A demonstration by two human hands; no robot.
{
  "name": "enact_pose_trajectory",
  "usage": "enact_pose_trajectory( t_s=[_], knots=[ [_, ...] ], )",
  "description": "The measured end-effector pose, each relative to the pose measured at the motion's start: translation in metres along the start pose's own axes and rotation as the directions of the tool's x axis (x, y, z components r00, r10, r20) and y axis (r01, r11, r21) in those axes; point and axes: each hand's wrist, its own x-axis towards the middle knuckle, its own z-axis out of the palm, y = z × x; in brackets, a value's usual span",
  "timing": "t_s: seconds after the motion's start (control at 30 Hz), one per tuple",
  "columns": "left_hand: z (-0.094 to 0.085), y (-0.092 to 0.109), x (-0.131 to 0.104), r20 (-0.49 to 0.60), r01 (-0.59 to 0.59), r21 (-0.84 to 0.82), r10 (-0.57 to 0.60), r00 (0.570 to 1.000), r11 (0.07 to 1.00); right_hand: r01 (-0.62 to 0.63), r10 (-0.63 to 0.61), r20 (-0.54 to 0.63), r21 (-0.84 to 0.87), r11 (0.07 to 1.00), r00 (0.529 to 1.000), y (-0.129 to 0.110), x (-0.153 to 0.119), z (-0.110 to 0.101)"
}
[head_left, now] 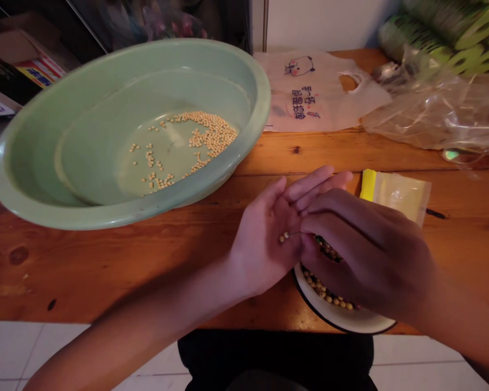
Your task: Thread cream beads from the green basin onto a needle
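My left hand [264,233] lies palm up above the table's front part, its fingers stretched out. Two small cream beads [284,237] rest at its palm. Over it, my right hand [367,250] pinches a thin needle [295,233] whose tip reaches the beads; whether a bead is threaded on it I cannot tell. Below the right hand stands a white bowl [330,315] with a dark rim, holding larger cream beads [326,293] and some dark pieces, partly hidden by the hand. A tilted green basin [93,130] on the left holds many small cream beads [214,133].
Behind the hands lie a printed plastic bag [313,103] and crumpled clear plastic [440,114]. A small packet with a yellow edge [403,193] sits beyond the bowl. Green rolls [468,43] are stacked back right. A cardboard box [20,54] is at far left. The wooden table [179,260] ends near my lap.
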Motion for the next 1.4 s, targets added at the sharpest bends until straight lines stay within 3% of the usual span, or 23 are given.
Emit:
enact_pose_trajectory(
  t_s=[0.5, 1.03, 1.4],
  knots=[
    [0.0007, 0.0018, 0.0005, -0.04, 0.039, 0.01, -0.038, 0.998, 0.999, -0.01, 0.007, 0.038, 0.078, 0.997, 0.999, 0.0012, 0.0016, -0.001],
    [-0.0015, -0.0003, -0.0007, 0.01, 0.01, 0.008, -0.01, 1.0, 1.0, -0.023, 0.014, 0.065, 0.14, 0.99, 0.998, 0.0032, 0.0037, -0.0001],
    [0.0001, -0.0017, 0.001, -0.031, 0.022, 0.009, -0.022, 0.999, 1.0, 0.01, -0.019, 0.105, 0.09, 0.996, 0.994, 0.0032, 0.0095, -0.0039]
  ],
)
